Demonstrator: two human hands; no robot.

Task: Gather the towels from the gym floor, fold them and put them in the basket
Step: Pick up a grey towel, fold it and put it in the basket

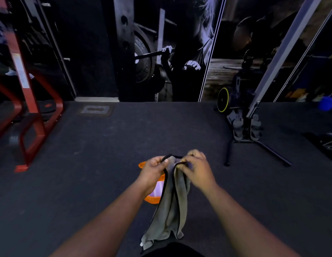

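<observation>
A grey towel with black edging [171,206] hangs down in front of me, bunched and draped lengthwise. My left hand [155,168] pinches its top edge on the left, and my right hand [195,168] pinches the top edge a short way to the right. Both hands are held close together at about the same height. Behind and below them an orange basket [152,198] stands on the dark gym floor, mostly hidden by my left hand and the towel; something pale shows inside it.
A red metal machine frame [34,115] stands at the left. A rowing-type machine with a yellow-rimmed wheel [241,115] stands at the right, its legs spread on the floor. A wall mural rises ahead. A blue bucket [327,103] sits far right.
</observation>
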